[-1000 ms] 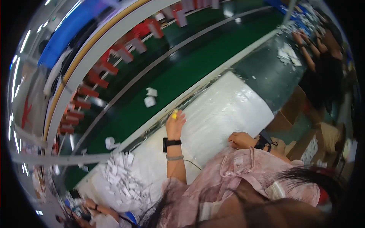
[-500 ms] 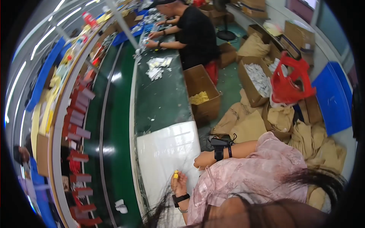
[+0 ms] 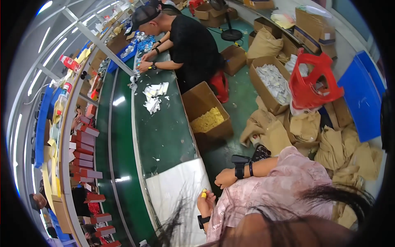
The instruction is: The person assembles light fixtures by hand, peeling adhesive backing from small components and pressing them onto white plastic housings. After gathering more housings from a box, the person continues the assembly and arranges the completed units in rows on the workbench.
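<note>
My left hand (image 3: 205,203) is palm up beside the near edge of the workbench, its fingers loosely curled and apart. A small yellow cover or piece (image 3: 204,193) sits at one fingertip; I cannot tell whether it is worn or held. To its right, my right hand (image 3: 226,178) is closed, back upward, past the bench edge; the inside of its fingers is hidden. Both wrists carry black straps. A white sheet (image 3: 175,181) lies on the bench near my hands. Farther along the green bench top (image 3: 160,131) is a pile of small white pieces (image 3: 154,96).
A co-worker in black (image 3: 195,45) handles small parts at the bench's far end. Right of the bench stand a cardboard box of yellow pieces (image 3: 207,120), a box of white packets (image 3: 273,82), a red stool (image 3: 314,82) and brown sacks (image 3: 335,150). A green conveyor belt (image 3: 123,156) runs left.
The view has shifted, so the bench and co-worker sit farther left. My left hand has moved off the white sheet toward my right hand. My right hand is now clear of the sheet's edge.
</note>
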Motion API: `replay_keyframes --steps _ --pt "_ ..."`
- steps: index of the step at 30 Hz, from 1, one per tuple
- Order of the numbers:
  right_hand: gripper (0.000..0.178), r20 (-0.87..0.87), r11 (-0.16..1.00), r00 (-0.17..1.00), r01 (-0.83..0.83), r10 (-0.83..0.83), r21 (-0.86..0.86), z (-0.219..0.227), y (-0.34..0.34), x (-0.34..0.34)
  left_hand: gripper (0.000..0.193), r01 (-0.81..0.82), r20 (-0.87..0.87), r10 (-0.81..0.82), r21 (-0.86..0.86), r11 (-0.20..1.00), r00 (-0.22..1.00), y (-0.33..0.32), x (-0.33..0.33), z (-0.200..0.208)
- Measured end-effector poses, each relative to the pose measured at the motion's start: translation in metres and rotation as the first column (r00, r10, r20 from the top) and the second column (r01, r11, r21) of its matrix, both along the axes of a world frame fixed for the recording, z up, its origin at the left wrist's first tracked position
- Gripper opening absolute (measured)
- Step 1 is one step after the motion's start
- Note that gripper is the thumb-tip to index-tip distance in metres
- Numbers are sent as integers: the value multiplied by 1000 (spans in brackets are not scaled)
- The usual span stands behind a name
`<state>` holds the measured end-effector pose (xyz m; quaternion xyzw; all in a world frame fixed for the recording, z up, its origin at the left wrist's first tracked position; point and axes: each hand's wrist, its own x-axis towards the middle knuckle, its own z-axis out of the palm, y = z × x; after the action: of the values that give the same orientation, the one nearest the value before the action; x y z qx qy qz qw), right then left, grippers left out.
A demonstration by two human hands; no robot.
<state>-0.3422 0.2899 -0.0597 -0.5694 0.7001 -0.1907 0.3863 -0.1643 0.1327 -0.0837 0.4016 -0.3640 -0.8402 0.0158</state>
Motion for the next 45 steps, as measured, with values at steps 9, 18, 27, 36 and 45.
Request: replay_keyframes --steps 9,18,27,36,45 --pt "24 142 976 981 155 -134 -153 -74 107 -163 26 124 89 -113 -124 984 990 78 -177 21" --pt "18 -96 676 679 734 -727 66 -109 296 -275 27 578 -75 -594 -158 800 801 170 -396 51" --pt "18 266 -49 -50 999 -963 13 -137 328 -208 25 870 -91 -866 91 484 491 197 -431 -4" --pt "21 321 -499 -731 659 -602 563 -167 374 -231 26 752 172 -779 204 627 602 213 -509 -75" --pt "13 587 -571 -729 664 -352 482 -336 508 -402 37 945 345 -893 -253 208 289 343 -734 -153"
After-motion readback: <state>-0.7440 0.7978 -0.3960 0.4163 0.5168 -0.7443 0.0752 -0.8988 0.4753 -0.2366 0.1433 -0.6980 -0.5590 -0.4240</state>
